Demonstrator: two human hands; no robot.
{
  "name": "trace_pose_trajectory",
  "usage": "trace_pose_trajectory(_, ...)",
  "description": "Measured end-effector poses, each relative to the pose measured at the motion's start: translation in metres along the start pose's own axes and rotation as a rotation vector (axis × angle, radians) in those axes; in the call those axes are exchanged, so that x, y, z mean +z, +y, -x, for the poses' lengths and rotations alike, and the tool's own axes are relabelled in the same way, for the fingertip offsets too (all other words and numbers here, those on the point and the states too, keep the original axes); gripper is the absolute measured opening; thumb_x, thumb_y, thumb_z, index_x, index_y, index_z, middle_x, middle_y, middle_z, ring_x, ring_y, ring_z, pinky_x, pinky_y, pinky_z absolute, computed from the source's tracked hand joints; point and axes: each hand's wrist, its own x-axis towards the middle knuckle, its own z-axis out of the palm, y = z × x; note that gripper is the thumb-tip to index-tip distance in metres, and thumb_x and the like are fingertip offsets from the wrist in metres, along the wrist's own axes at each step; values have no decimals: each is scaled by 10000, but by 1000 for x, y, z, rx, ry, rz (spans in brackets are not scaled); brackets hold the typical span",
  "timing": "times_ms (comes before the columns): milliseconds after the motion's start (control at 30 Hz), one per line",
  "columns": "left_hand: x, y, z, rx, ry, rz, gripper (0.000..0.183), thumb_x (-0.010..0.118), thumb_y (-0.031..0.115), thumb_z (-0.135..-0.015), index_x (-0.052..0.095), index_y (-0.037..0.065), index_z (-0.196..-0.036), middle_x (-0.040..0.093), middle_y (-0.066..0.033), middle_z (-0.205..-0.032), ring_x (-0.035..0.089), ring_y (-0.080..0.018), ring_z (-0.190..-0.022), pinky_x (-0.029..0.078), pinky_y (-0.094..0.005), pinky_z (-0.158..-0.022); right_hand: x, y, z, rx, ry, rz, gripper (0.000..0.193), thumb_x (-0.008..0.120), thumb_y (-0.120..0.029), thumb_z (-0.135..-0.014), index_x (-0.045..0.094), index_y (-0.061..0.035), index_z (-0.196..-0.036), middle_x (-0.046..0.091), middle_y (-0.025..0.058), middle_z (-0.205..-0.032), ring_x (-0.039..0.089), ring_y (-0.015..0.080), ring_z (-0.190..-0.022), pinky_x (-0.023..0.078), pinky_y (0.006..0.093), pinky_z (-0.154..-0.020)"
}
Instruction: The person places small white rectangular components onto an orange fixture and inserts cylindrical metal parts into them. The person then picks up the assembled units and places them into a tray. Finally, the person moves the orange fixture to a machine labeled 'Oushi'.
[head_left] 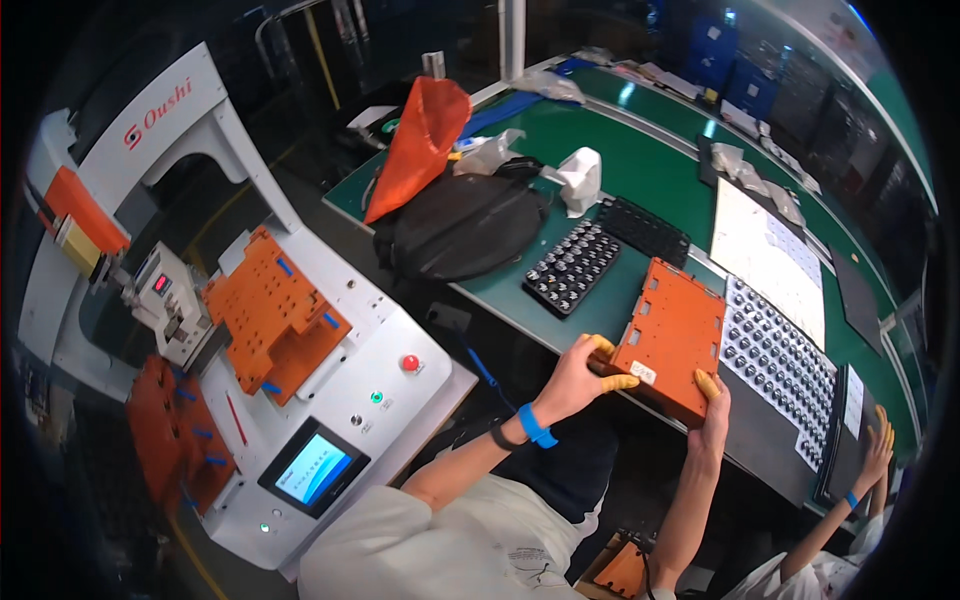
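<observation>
Between my two hands is an orange-brown fixture block [672, 335], flat and rectangular with slots and a small white label. It is tilted over the front edge of the green table. My left hand [578, 380], with yellow finger cots and a blue wrist strap, grips its near left corner. At the near right corner my right hand [711, 412] is closed on the block, thumb on top. Just beyond the block's left side lies a black tray [575, 268] filled with small metallic parts, with an emptier black tray [645, 230] behind it.
To the left stands a white machine [375, 350] with a touch screen [314, 468], a red button [410, 363] and orange fixture plates [275, 315]. A black bag [465, 225] lies on the table. Rows of round parts [780, 365] sit right, near a co-worker's hand [879, 447].
</observation>
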Motion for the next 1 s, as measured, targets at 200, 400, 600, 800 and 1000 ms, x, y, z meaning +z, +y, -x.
trace_pose_trajectory(200,-12,15,37,-193,-429,846,814,804,68,-795,349,40,-1470,565,-52,-1291,575,-143,-1151,500,-297,-931,38,-38,63,-167,-99,-75,519,694,-162,-870,522,55,-1310,647,112,-1125,653,158,-1007,533,291,-884)
trace_pose_trajectory(400,-40,48,81,0,-65,1055,592,600,390,-908,491,75,-1397,591,-91,-1318,604,-257,-1180,497,-440,-1001,87,-62,92,-233,-447,-13,659,758,-77,-867,409,50,-1412,617,115,-1233,603,170,-1117,499,340,-970)
trace_pose_trajectory(600,-139,70,92,94,411,961,604,502,491,-929,521,96,-1386,620,-109,-1275,644,-299,-1110,555,-477,-915,121,-45,57,-275,-1024,179,958,761,-305,-873,180,13,-1565,471,206,-1472,440,291,-1382,322,417,-1160)
trace_pose_trajectory(800,-209,106,176,293,694,726,578,554,355,-913,501,74,-1416,558,-109,-1413,539,-296,-1297,462,-500,-1062,75,-3,36,-187,-1244,68,852,711,-275,-900,248,-36,-1574,591,145,-1375,537,229,-1281,335,386,-1138)
trace_pose_trajectory(1000,-298,131,227,361,1005,596,469,643,229,-882,578,64,-1316,618,-93,-1323,591,-282,-1206,491,-461,-1003,39,35,44,10,-1197,-160,991,632,-700,-836,480,97,-1405,694,232,-1123,654,321,-1101,425,433,-1044)
